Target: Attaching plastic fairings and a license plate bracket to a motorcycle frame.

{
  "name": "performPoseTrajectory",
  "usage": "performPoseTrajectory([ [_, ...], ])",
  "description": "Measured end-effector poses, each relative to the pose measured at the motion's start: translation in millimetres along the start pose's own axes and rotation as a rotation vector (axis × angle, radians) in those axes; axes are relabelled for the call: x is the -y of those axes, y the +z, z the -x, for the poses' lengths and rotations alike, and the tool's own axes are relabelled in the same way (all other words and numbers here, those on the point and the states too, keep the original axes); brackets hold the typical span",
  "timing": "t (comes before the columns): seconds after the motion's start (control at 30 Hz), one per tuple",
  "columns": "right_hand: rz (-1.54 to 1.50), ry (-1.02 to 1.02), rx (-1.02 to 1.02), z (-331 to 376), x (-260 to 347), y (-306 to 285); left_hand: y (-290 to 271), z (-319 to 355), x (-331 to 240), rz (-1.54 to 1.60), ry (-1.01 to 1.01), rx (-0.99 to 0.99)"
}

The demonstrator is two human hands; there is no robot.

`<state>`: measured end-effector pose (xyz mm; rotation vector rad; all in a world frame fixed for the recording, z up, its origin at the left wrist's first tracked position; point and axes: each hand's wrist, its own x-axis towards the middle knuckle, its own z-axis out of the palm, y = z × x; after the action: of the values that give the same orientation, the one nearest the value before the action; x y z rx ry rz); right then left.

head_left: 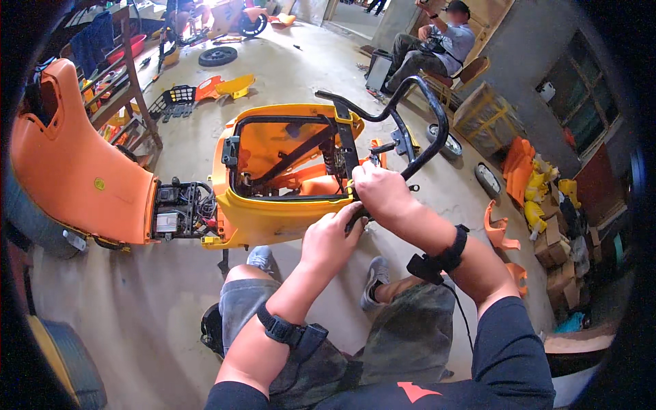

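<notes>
A yellow-orange scooter body [273,219] stands in front of me, with a large black-edged opening in its top. Its orange inside shows a shock absorber [334,156] near the right end. At the opening's near right corner, my left hand [329,240] is closed with its fingertips on a dark part [357,214] whose kind I cannot make out. Just above it, my right hand [381,193] pinches at the same corner, and its fingers hide whatever is between them. A bent black tube rail [441,113] rises from the scooter's right end, beyond my right hand.
Left of the body are exposed wiring and electronics [179,212] and a large orange scooter panel [82,164]. A loose wheel [218,56] and coloured panels [236,87] lie behind. Another person [437,44] sits at the back right. Boxes [550,242] and orange parts [499,229] line the right.
</notes>
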<state>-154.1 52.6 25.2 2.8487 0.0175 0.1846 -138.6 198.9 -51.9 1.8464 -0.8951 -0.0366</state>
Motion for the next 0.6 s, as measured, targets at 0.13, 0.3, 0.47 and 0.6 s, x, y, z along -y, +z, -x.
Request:
performPoseTrajectory([
  [0.13,0.087,0.066,0.023,-3,11,3,-2,1,0,-0.06,-0.007,0.031],
  [0.3,0.077,0.11,0.079,-9,14,1,-3,2,0,-0.118,-0.014,0.048],
  [0.47,0.023,0.037,0.106,-2,0,-12,-3,1,-4,0.038,-0.033,-0.021],
  [0.6,-0.009,-0.046,0.074,3,-1,-14,-3,0,-10,-0.037,-0.203,0.012],
])
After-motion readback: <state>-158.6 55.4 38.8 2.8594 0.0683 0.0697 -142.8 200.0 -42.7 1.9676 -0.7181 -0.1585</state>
